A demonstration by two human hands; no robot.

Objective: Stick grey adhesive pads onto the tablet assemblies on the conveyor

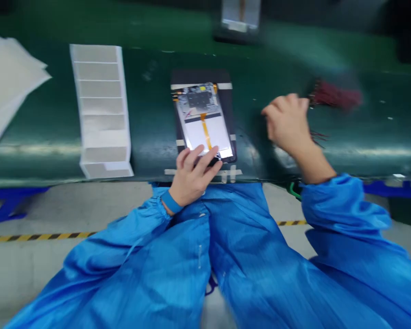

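An opened tablet (196, 101) lies slightly tilted on a dark backing board (228, 109), its circuit board, silvery battery and orange ribbon cable exposed. My left hand (193, 176) rests its spread fingers on the tablet's lower edge; a blue band circles that wrist. To the right of the tablet, my right hand (287, 121) hovers near the green work surface with its fingers curled together. Whatever its fingertips may hold is hidden and blurred. Beyond its fingers lies a bundle of thin dark-red wires (339, 95), with a few loose red wires (318, 135) closer to the wrist.
On the left are a strip of grey rectangular labels (101, 107) and a fan of white sheets (7, 87). Another opened device (240, 16) sits at the back. Pale tape (205, 172) marks the front of the green surface (150, 119). A dark object stands far right.
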